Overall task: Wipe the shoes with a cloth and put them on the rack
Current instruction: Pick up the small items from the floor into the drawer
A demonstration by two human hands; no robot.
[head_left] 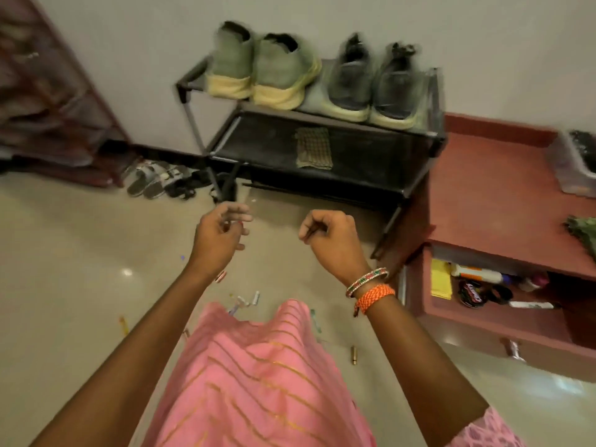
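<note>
I am seeing both hands hanging in the air over the floor (64,253), in front of the rack (322,146). The left hand (222,235) is hovering with loosely curled fingers, holding nothing. The right hand (329,235) is curling into a fist, also gripping nothing. Green shoes (261,69) and black shoes (374,82) are sitting side by side on the top shelf, and the cloth (314,148) is lying folded on the shelf below.
</note>
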